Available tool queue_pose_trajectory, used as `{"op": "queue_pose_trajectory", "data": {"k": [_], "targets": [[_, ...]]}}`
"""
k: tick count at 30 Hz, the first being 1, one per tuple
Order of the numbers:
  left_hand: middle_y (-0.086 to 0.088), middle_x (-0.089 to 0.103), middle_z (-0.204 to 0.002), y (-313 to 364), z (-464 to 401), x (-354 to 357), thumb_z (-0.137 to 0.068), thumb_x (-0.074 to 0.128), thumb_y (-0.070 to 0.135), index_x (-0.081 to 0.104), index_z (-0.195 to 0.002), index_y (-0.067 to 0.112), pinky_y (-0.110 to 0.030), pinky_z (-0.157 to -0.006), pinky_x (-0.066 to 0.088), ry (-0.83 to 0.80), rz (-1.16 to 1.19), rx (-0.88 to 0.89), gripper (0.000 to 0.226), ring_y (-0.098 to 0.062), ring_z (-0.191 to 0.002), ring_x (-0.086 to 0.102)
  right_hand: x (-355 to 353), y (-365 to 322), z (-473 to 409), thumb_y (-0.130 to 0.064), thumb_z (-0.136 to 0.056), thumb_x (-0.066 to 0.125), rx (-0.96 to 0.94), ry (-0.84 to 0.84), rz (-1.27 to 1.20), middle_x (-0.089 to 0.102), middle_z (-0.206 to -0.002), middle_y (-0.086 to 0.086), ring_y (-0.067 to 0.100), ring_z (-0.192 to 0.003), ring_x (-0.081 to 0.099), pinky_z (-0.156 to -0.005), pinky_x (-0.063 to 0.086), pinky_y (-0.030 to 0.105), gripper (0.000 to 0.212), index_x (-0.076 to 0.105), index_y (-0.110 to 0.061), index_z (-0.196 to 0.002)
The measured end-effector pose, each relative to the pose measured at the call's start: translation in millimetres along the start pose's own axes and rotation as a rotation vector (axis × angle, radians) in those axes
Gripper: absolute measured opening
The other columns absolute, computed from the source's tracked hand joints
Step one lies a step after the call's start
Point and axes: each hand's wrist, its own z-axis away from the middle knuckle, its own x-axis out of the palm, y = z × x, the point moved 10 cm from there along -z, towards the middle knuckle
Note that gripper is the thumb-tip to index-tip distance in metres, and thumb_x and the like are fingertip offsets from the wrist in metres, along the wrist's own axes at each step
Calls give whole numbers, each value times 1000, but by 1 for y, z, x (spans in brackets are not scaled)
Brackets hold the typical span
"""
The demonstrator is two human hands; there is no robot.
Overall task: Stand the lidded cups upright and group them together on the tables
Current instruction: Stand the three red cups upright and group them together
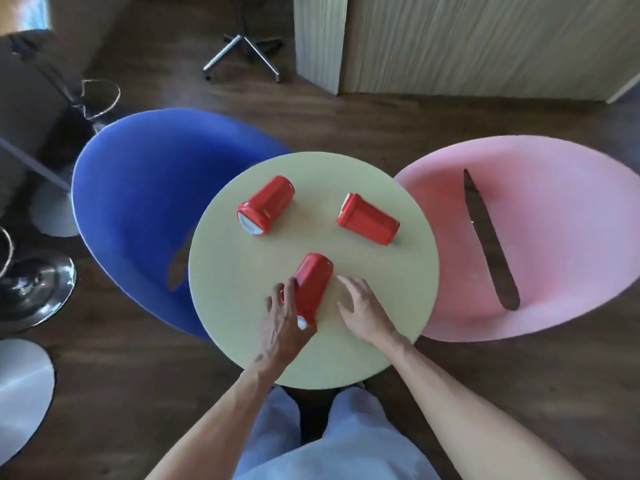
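i see three red lidded cups lying on their sides on the round counter [242, 341]. my left hand [282, 327] grips the nearest cup [311, 287] at 6 o'clock, near its lid end. my right hand [363, 311] hovers released just beside it. the others lie at 11 o'clock [266, 204] and 2 o'clock [369, 219].

There is one view only, from a wide-angle camera worn on the person's head, looking steeply down and forward. It sits close above the round yellow bench [242, 271], which fills the middle of the frame, with both forearms entering from the bottom edge. The wide lens bends the edges, taking in the wooden floor [346, 109] all around.
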Motion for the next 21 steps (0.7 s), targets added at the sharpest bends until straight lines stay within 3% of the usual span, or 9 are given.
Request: {"op": "queue_pose_trajectory", "data": {"k": [4, 9, 13, 18, 21], "targets": [[-9, 53, -122, 27, -24, -38, -61, 71, 44, 39, -136, 10, -43, -76, 50, 65, -48, 146, 88, -32, -96, 51, -8, -2, 5, -19, -97, 54, 106, 140, -66, 43, -141, 14, 24, -133, 41, -106, 28, 21, 51, 38, -9, -144], [-12, 55, -118, 68, -62, -53, -60, 69, 44, 48, -127, 6, -43, -79, 47, 40, -24, 296, 79, -35, -94, 47, -24, 1, 11, -43, -95, 45, 153, 209, -55, 36, -147, 8, 20, -137, 35, -108, 27, 25, 59, 33, -16, -146], [-12, 53, -116, 74, -75, -48, -62, 68, 41, 48, -125, 6, -42, -81, 44, 13, 29, 323, 75, -33, -94, 44, -37, 11, 13, -23, -98, 51, 185, 257, -60, 39, -145, 9, 20, -136, 38, -110, 30, 26, 51, 35, -15, -145], [-12, 51, -118, 70, -74, -48, -64, 68, 41, 46, -128, 7, -41, -80, 46, 77, 92, 315, 76, -30, -97, 42, -47, 18, -4, -21, -95, 56, 175, 250, -46, 43, -140, 10, 23, -131, 43, -107, 35, 27, 51, 38, -15, -143], [-15, 53, -116, 74, -74, -50, -64, 74, 35, 48, -126, 4, -43, -82, 48, 129, 123, 302, 73, -26, -99, 39, -62, 13, -27, -17, -91, 63, 109, 288, 17, 45, -136, 10, 28, -126, 45, -104, 42, 36, 54, 41, -16, -140]]}}
